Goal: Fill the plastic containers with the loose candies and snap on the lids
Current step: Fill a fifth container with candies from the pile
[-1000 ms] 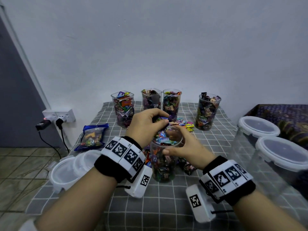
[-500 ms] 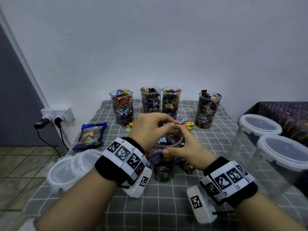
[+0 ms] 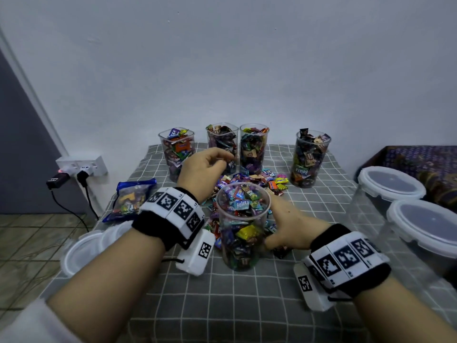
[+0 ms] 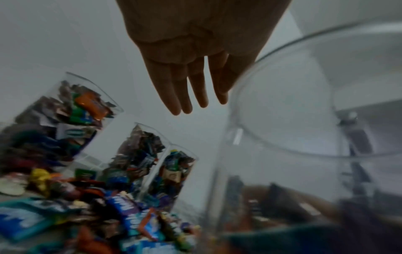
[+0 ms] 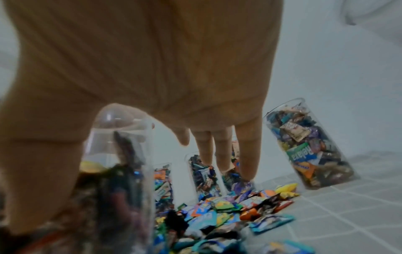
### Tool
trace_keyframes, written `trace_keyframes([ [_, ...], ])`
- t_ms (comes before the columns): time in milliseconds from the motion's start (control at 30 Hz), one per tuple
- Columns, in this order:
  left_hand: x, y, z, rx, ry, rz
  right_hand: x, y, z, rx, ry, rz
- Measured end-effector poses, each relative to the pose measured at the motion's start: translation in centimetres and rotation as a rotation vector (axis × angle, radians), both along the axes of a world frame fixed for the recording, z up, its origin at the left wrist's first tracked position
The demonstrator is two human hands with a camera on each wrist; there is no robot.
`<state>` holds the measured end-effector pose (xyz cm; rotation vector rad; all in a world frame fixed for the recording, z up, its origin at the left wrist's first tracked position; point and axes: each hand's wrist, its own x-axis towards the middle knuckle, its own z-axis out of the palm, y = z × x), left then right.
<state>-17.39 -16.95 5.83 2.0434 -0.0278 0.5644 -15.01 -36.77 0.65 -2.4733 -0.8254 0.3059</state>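
Observation:
A clear plastic container (image 3: 243, 226), packed with wrapped candies to its rim and without a lid, stands at the middle of the checked tablecloth. My right hand (image 3: 274, 226) holds its right side, thumb in front and fingers reaching behind it; in the right wrist view the container (image 5: 121, 171) sits between thumb and fingers (image 5: 222, 151). My left hand (image 3: 222, 160) hovers over the loose candies (image 3: 257, 179) behind the container. In the left wrist view its fingers (image 4: 185, 96) are straight and hold nothing.
Several filled, lidless containers (image 3: 253, 147) line the back of the table. Two large lidded tubs (image 3: 430, 226) stand at the right edge. Loose lids (image 3: 84, 246) lie at the left edge, beside a blue snack bag (image 3: 131, 199). A power strip (image 3: 81, 165) hangs on the left wall.
My left hand has lifted off the container's mouth and moved back over the candy pile, its fingers now spread. My right hand has slid down from the rim to the container's side.

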Motion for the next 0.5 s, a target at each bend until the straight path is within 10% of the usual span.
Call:
trace_keyframes([
  [500, 7.6, 2.6, -5.6, 0.776, 0.705, -0.145, 7.4, 3.4, -1.4, -0.473, -0.147, -0.097],
])
